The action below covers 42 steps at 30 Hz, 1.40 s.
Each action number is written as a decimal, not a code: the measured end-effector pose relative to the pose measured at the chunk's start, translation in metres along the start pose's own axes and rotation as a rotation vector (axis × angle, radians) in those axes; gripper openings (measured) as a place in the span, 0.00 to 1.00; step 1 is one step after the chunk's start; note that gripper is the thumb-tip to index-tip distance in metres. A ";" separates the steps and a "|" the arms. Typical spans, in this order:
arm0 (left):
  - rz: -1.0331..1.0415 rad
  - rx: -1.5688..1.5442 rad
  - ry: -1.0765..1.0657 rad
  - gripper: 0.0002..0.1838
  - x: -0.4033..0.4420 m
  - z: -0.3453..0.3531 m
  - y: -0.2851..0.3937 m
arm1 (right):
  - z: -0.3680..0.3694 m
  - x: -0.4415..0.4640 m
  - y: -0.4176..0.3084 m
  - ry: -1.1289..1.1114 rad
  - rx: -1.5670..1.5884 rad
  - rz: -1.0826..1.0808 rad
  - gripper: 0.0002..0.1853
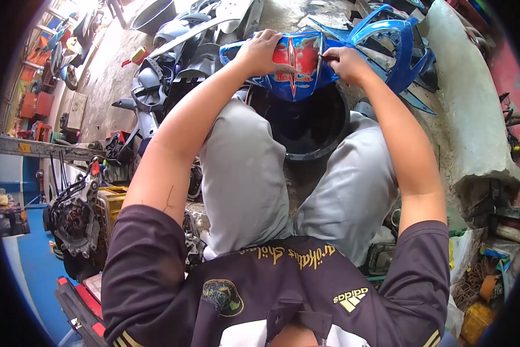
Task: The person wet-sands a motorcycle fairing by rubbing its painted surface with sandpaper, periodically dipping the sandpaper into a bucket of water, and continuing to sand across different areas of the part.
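- The grey floor [107, 75] is spreading under everything, and the person is sitting low over it, apparently to have the work within reach.
- 2 legs in grey trousers [242, 168] are bending at the knees and parting, probably to make room in front.
- A long pale slab [456, 98] is lying along the right side, well apart from the hands; its purpose I cannot tell.
- A heap of silver and dark parts [150, 81] is lying beyond the left knee, perhaps being kept aside there.
- Loose blue pieces [406, 66] are lying just beyond the right hand, likely leaving the space over the knees free.
- A black bucket [312, 156] is standing between the knees, its mouth facing up.
- The blue-and-red panel [297, 63] is sitting over the bucket's far side, between the 2 hands, its point facing the person; whether the rim is bearing it, I cannot tell.
- The left hand [263, 52] is gripping the panel, fingers reaching its far edge and thumb stretching wide across the red face, seemingly to steady it.
- The right hand [348, 63] is curling its fingers at the panel's right side; whether they are pinching the edge or something thin, I cannot tell.
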<state>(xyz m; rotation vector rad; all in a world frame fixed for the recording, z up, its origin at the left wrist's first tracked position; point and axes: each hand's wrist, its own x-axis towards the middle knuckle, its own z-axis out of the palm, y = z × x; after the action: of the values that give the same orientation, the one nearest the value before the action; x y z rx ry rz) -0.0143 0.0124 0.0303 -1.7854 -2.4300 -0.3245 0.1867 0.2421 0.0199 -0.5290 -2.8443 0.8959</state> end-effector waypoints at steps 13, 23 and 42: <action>0.083 -0.037 -0.058 0.66 -0.008 -0.004 -0.020 | -0.021 -0.043 -0.050 0.059 -0.052 -0.086 0.14; 0.019 -0.035 -0.026 0.75 -0.009 0.010 -0.007 | -0.046 -0.007 -0.044 0.203 -0.182 -0.050 0.13; -0.136 0.155 -0.297 0.75 0.015 -0.008 0.021 | -0.033 0.009 -0.016 -0.049 -0.143 -0.081 0.16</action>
<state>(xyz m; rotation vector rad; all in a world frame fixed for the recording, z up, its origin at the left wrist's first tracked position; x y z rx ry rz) 0.0004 0.0306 0.0435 -1.7126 -2.6943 0.1265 0.1802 0.2503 0.0561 -0.4079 -2.9657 0.7050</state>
